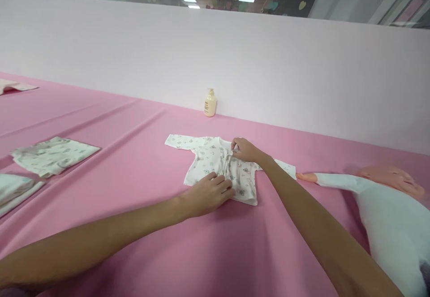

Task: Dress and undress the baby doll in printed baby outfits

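A small white baby shirt (206, 156) with a printed pattern lies spread on the pink cloth, its sleeves stretched out to both sides. My left hand (210, 193) rests on the lower front of the shirt, fingers apart and slightly bent. Near the neckline, my right hand (247, 149) pinches the fabric at the front opening between thumb and fingers. My right hand and forearm cover part of the shirt's right-hand side and sleeve.
A pump bottle (210, 103) stands against the white wall (215, 55). On the right lies a baby doll (389, 216) in white, its hand beside the shirt's cuff. Folded patterned clothes (55, 153) and a white folded cloth (16, 191) lie left on the pink cloth (134, 162).
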The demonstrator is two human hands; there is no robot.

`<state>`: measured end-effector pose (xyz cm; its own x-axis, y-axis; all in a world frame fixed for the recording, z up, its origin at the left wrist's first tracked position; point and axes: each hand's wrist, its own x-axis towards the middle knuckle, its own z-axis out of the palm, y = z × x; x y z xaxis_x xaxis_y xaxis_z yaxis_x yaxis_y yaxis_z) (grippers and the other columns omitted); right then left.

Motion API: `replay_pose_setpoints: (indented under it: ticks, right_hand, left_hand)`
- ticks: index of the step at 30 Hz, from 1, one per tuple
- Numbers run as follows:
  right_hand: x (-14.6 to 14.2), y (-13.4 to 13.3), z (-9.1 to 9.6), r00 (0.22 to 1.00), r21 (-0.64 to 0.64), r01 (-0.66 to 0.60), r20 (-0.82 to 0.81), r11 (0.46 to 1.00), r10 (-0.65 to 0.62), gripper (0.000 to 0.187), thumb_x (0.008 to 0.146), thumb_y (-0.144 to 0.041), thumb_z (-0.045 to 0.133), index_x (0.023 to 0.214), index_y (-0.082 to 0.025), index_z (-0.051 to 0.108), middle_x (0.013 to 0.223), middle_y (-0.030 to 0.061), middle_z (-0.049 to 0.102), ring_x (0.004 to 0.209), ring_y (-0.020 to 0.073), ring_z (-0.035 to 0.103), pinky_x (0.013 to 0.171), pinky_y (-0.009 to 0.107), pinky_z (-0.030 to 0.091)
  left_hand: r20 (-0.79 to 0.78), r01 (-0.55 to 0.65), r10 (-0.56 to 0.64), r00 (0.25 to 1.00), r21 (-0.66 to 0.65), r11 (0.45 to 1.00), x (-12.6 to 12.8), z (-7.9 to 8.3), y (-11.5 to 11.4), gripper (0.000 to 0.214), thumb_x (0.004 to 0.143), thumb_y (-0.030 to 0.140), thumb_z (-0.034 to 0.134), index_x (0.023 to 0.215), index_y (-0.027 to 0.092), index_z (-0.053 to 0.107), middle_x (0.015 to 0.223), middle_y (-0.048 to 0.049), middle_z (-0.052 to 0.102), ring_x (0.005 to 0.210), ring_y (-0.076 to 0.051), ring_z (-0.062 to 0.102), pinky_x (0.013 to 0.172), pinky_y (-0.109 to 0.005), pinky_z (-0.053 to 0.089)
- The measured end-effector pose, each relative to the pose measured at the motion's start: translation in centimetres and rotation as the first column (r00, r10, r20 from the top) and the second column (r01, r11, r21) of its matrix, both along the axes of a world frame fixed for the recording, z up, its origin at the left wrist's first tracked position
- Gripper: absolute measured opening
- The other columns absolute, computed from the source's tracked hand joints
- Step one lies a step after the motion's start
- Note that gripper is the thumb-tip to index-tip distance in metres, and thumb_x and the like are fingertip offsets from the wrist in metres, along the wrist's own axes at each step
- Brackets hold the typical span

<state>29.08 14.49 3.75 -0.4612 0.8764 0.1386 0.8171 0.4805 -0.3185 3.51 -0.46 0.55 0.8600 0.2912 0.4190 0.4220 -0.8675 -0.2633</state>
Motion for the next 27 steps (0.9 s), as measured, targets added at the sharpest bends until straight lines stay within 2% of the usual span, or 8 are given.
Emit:
replay_pose_setpoints:
  ticks: [4,9,14,19,22,25,27]
  right_hand:
    - [-0.3,-0.2,0.8,1.000,-0.077,0.009,0.001,0.997,-0.009,0.033,0.085,-0.025,0.068,0.118,-0.021,0.069,0.120,0.0111,0.074,0.102,0.0270,0.067,0.081,0.036,0.054]
    - [0.3,-0.4,2.0,1.000,-0.145,0.022,-0.005,0.989,-0.023,0.023,0.094,-0.038,0.064,0.106,-0.024,0.077,0.115,0.0094,0.077,0.092,0.0254,0.068,0.077,0.036,0.054]
    - [1.0,-0.4,2.4,0.999,-0.132,0.034,-0.037,0.991,-0.040,0.034,0.102,-0.048,0.057,0.111,-0.023,0.078,0.116,0.0085,0.079,0.093,0.0245,0.069,0.079,0.037,0.055]
    - [0.7,0.1,1.3,0.995,-0.074,0.046,-0.080,0.996,-0.052,0.033,0.104,-0.045,0.055,0.114,-0.024,0.079,0.122,0.0086,0.078,0.099,0.0248,0.069,0.088,0.039,0.057]
    - [0.2,0.1,0.1,0.993,-0.011,0.071,-0.090,0.997,-0.072,0.029,0.101,-0.040,0.060,0.116,-0.023,0.078,0.126,0.0102,0.076,0.110,0.0279,0.068,0.100,0.042,0.056]
    - [-0.1,-0.8,-1.1,0.986,0.076,0.143,-0.103,0.987,-0.135,0.038,0.101,-0.037,0.060,0.133,-0.021,0.072,0.141,0.0135,0.070,0.131,0.0329,0.061,0.115,0.047,0.049]
    - [0.1,-1.7,-1.9,0.973,0.120,0.214,-0.111,0.970,-0.201,0.048,0.104,-0.036,0.054,0.147,-0.019,0.064,0.152,0.0154,0.064,0.141,0.0350,0.055,0.122,0.050,0.044]
  left_hand:
    - [0.008,-0.048,0.048,0.999,-0.003,0.999,-1.0,-0.2,0.4,0.019,0.107,0.006,0.052,0.107,0.018,0.067,0.109,-0.0095,0.073,0.089,-0.021,0.061,0.079,-0.038,0.043]
    - [-0.061,-0.021,0.024,0.998,0.056,0.998,-0.8,0.6,0.5,0.022,0.101,0.000,0.054,0.100,0.018,0.065,0.101,-0.0080,0.071,0.087,-0.021,0.057,0.080,-0.038,0.043]
    - [-0.143,-0.005,0.020,0.990,0.105,0.994,-0.7,2.0,0.4,0.022,0.098,0.001,0.056,0.108,0.018,0.064,0.108,-0.0091,0.069,0.090,-0.023,0.056,0.080,-0.039,0.043]
    - [-0.200,0.033,0.001,0.980,0.166,0.986,-1.1,2.7,0.4,0.024,0.101,0.001,0.052,0.108,0.020,0.064,0.109,-0.0084,0.068,0.092,-0.022,0.056,0.081,-0.039,0.043]
    - [-0.185,-0.027,0.039,0.982,0.066,0.997,-1.5,2.1,0.2,0.024,0.101,0.003,0.053,0.114,0.018,0.065,0.122,-0.0113,0.071,0.100,-0.024,0.059,0.085,-0.041,0.046]
    - [-0.048,-0.062,0.056,0.997,-0.141,0.988,-1.8,1.1,-0.5,0.022,0.107,0.016,0.055,0.127,0.017,0.065,0.138,-0.0131,0.069,0.116,-0.027,0.063,0.094,-0.043,0.049]
    - [0.045,-0.035,0.051,0.998,-0.296,0.954,-2.1,0.7,-1.2,0.030,0.111,0.028,0.056,0.138,0.019,0.062,0.148,-0.0122,0.066,0.129,-0.028,0.061,0.104,-0.045,0.049]
